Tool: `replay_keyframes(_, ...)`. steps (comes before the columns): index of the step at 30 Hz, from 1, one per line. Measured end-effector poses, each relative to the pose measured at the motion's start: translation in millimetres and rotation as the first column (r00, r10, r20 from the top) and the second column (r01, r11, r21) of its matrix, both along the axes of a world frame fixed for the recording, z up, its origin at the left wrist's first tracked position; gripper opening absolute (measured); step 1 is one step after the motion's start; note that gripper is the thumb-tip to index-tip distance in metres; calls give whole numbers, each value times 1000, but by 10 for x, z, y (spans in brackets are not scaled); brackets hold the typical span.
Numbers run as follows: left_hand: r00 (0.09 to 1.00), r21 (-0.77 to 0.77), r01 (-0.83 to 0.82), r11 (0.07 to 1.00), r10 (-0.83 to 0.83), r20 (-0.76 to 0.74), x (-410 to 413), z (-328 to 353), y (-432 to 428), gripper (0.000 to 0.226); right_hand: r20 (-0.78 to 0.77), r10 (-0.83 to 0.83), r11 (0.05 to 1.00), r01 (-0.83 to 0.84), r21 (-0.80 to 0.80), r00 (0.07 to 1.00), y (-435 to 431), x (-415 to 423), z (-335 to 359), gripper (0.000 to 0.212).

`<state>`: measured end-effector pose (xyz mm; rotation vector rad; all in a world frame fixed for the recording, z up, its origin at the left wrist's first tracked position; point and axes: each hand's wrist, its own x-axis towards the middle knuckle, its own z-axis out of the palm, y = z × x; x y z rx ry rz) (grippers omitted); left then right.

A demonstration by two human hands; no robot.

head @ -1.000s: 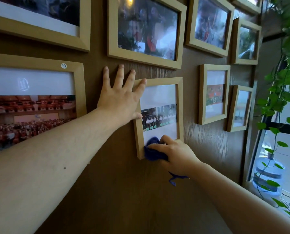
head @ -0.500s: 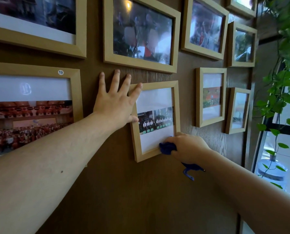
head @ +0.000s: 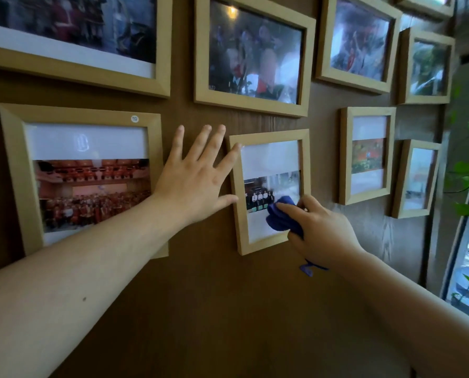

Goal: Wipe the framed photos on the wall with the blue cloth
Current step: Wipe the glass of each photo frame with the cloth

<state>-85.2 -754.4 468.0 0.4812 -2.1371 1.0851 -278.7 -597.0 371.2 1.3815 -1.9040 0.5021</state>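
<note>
Blue cloth (head: 281, 214) is bunched under the right hand (head: 319, 233), fingers clamped on it, pressed to the glass of the small portrait frame (head: 269, 190) low on its right side. Left hand (head: 198, 181) lies flat, fingers spread, thumb and little finger touching that frame's left edge. Judging by this, one photo is mid-wipe; which neighbours are done, I cannot tell.

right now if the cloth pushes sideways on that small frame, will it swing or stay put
Likely to swing: the small frame already hangs slightly tilted. The left hand bracing its edge probably checks that. The blue cloth looks soft and bunched, so it should give.
</note>
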Motion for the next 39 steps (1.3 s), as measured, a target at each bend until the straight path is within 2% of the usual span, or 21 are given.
replay_keyframes(4,1000,53,-9,999,10,-22,404,-89,44,86,-78,177,974,-186,-129,981,-210,443,194,54)
replay_keyframes(14,978,76,-180,981,187,-91,1504,-2,20,88,-156,404,874,-431,-225,901,-788,1474,669,60)
replay_keyframes(19,938,110,-286,952,301,-172,2122,24,-250,93,-231,463,842,-506,-187,856,-1011,1918,921,58)
replay_keyframes(22,922,176,-325,929,353,-160,2376,66,-455,99,-313,478,829,-539,-149,821,-1137,2155,1095,55)
replay_keyframes(25,917,242,-341,908,379,-128,2502,96,-612,110,-374,456,841,-529,-117,807,-1255,2327,1276,53)
replay_keyframes(28,919,242,-333,911,371,-132,2522,102,-677,117,-399,413,875,-478,-74,819,-1377,2439,1380,51)
replay_keyframes(31,928,233,-297,926,337,-157,2469,110,-674,118,-402,346,915,-400,-57,848,-1474,2493,1393,54)
replay_keyframes(36,930,206,-315,926,344,-125,2420,70,-686,121,-405,321,928,-369,-44,856,-1445,2432,1351,54)
replay_keyframes(39,928,214,-322,923,352,-125,2402,58,-687,121,-372,217,967,-250,-42,902,-1314,2179,1267,52)
